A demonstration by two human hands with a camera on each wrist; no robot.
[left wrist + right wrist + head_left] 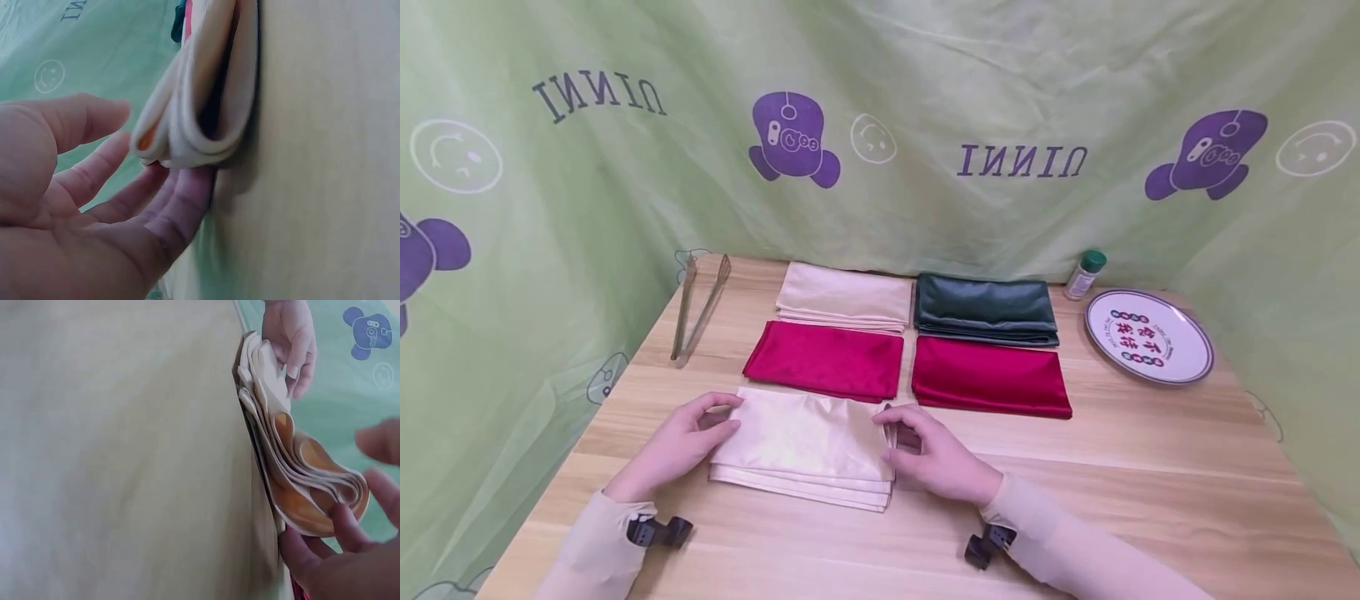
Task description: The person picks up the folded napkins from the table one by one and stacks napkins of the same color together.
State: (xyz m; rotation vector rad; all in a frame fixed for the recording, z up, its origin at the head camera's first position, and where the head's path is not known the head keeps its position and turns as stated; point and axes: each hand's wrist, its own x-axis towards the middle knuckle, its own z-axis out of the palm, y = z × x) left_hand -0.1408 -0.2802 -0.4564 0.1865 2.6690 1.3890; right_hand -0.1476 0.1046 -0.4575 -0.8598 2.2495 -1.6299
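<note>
A folded cream satin cloth lies on the table between the two hands, its layers stepped along the near edge. At its left end my left hand touches the folded edge with the fingers; the left wrist view shows the thumb apart from the cloth. My right hand has its fingers against the right end. There, in the right wrist view, the cloth's layers bend up and curl at the fingertips, while the thumb stands off from them.
Behind lie folded red cloths, another cream cloth and a dark green one. Metal tongs lie at the left. A green-capped bottle and a printed plate stand at the right, before a green curtain.
</note>
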